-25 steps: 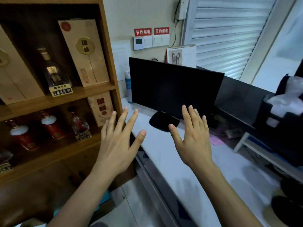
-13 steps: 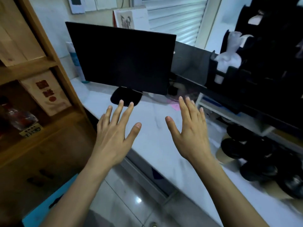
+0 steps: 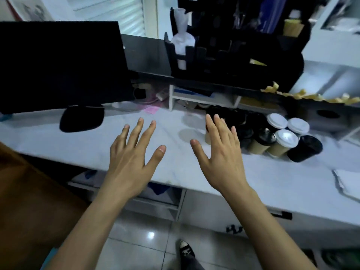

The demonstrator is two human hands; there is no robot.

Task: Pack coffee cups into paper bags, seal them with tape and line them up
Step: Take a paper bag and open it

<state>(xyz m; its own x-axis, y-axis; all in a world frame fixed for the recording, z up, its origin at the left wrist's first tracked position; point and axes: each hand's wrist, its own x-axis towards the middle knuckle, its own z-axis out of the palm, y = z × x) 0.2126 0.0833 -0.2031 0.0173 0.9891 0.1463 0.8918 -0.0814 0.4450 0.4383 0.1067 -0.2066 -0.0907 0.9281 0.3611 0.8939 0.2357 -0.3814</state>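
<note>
Both hands hover palm-down over the pale surface [image 3: 272, 182], fingers straight and spread, holding nothing. The left hand [image 3: 130, 158] is in front of the monitor's [image 3: 58, 65] black foot. The right hand [image 3: 224, 154] is just left of the cups [image 3: 272, 137], its fingertips overlapping the nearest dark lids in view; whether they touch cannot be told. The cups stand clustered on the surface, some with white lids, some black. A black organiser [image 3: 243, 49] sits on the raised ledge behind them.
</note>
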